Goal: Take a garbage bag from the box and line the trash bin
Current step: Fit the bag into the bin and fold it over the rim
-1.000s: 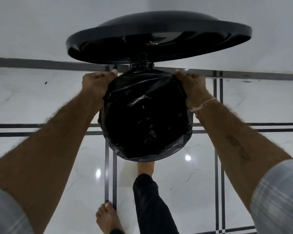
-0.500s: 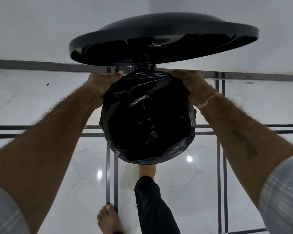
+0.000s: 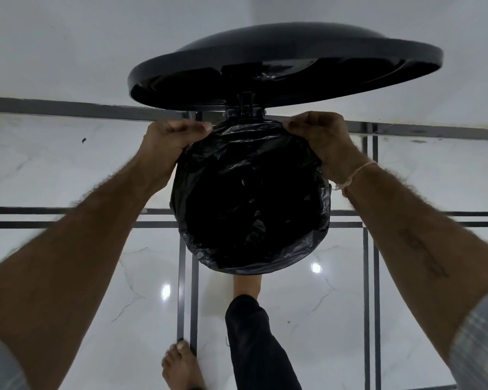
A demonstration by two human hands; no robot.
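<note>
Both hands' grip pinches garbage bag (image 3: 251, 198) edge at far rim.

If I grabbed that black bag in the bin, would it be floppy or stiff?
Probably floppy: the garbage bag is wrinkled and crumpled all over, with its edge folded outward. It is likely very light, since the left hand and right hand grip its edge with only their curled fingers. Its shiny film may feel a bit slippery.

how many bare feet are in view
2: the near foot stands on the floor at the bottom edge; the far foot reaches under the near edge of the garbage bag, toes hidden.
</note>
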